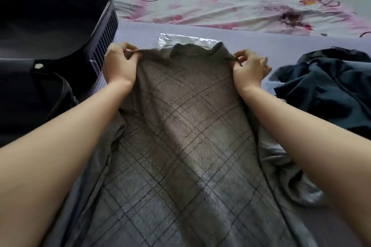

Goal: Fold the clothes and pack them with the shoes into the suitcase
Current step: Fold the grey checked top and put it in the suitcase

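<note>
Lying open at your far left on the bed point(281, 44), the dark suitcase point(60, 26) shows its lined interior. Beside it, your left hand point(118, 64) pinches one shoulder of the grey checked shirt point(180, 126) between thumb and fingers. The shirt stretches flat from its collar down toward you, covering part of a clear plastic bag point(180, 39). Your right hand point(251, 66) pinches the other shoulder likewise. At far right, a crumpled dark blue garment point(325, 86) rests on the bed.
</note>
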{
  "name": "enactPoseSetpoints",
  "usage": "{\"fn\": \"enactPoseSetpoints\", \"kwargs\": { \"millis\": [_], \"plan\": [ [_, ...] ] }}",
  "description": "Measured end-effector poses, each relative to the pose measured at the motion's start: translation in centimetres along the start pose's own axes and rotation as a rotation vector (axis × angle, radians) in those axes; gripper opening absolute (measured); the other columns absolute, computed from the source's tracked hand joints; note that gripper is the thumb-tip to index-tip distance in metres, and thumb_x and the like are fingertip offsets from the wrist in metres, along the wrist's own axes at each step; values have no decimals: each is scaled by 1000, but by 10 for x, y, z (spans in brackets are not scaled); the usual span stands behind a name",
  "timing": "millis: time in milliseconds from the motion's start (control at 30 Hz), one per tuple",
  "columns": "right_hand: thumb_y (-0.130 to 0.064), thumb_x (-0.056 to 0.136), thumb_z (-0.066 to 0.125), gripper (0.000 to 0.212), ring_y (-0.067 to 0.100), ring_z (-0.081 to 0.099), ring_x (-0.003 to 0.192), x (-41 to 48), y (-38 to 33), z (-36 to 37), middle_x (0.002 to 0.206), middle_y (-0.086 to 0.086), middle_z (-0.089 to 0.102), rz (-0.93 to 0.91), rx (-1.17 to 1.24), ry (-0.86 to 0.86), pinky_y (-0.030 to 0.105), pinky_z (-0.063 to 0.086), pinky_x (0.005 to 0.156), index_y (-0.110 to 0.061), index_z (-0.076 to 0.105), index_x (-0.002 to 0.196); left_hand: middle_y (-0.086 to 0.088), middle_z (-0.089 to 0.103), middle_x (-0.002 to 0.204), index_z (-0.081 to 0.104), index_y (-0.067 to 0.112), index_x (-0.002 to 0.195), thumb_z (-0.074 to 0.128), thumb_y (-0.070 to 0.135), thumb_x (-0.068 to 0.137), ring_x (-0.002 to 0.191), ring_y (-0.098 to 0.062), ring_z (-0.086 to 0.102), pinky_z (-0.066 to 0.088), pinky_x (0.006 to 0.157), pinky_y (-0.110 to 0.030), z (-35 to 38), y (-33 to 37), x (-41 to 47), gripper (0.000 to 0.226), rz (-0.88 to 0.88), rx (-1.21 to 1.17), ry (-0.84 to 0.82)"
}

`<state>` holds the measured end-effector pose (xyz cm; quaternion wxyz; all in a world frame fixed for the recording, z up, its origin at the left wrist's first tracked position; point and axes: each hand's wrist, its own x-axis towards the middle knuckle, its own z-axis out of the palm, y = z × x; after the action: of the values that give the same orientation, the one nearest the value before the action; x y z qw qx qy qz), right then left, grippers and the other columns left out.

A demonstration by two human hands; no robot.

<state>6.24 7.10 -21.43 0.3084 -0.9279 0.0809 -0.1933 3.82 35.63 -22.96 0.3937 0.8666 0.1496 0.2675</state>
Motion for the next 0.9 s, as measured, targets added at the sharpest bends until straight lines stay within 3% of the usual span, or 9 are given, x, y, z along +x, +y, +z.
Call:
{"fn": "enactPoseSetpoints", "kwargs": {
  "millis": [133,300,400,500,567,667,767,833,900],
  "plan": [
    [-21,94,50,35,27,34,127,-22,-2,9,136,8,45,53,-85,-141,34,24,104,-20,52,128,-16,41,135,47,14,128,65,40,84,129,-33,34,23,107,-40,10,9,-32,54,-16,338,-132],
    [-26,98,42,54,13,12,144,-104,-2,-5,158,-4,15,-255,121,-258,32,7,118,-21,25,149,-9,15,153,31,14,143,50,38,93,143,-24,12,9,117,-41,-19,26,-127,59,206,307,-269],
    [-50,98,20,62,5,-18,143,-160,19,-11,158,-11,-15,-454,-39,-433,27,-13,117,-28,0,152,-1,-3,159,9,18,151,26,56,93,144,-13,-4,-2,118,-36,-39,3,-187,71,223,313,-424],
    [-69,83,-5,74,8,-25,142,-177,42,-11,153,-12,-29,-415,-263,-535,28,-18,115,-33,-20,146,4,-16,156,-6,22,148,-4,79,79,143,-9,-14,-9,115,-28,-45,-25,-212,90,198,416,-531],
    [-71,77,-11,80,9,-26,141,-173,49,-11,152,-9,-31,-380,-359,-551,30,-18,115,-31,-24,145,8,-25,153,-13,26,147,0,83,75,140,-5,-22,-7,114,-29,-51,-35,-204,93,112,452,-526],
    [-72,73,-15,84,11,-28,141,-169,48,-9,153,-6,-30,-377,-421,-588,33,-18,115,-30,-23,146,17,-27,150,-4,29,150,21,72,79,136,4,-24,-2,114,-27,-68,-40,-188,87,13,467,-547],
    [-71,75,-14,82,10,-32,139,-171,43,-14,153,-7,-32,-400,-407,-598,35,-20,114,-31,-23,146,17,-26,148,3,26,151,22,67,76,135,4,-20,-2,111,-22,-76,-39,-182,87,-21,448,-597],
    [-69,80,-9,78,10,-32,139,-177,38,-23,152,-7,-32,-425,-365,-552,37,-19,114,-30,-20,147,7,-21,152,7,19,151,12,74,80,142,-6,-15,1,115,-32,-72,-32,-186,90,81,570,-563],
    [-68,83,-4,76,10,-30,140,-188,37,-34,153,-7,-30,-416,-316,-516,38,-18,115,-29,-15,148,-7,2,157,24,11,147,5,70,88,145,-18,2,2,114,-38,-68,-21,-199,86,265,612,-501]
  ]
}}
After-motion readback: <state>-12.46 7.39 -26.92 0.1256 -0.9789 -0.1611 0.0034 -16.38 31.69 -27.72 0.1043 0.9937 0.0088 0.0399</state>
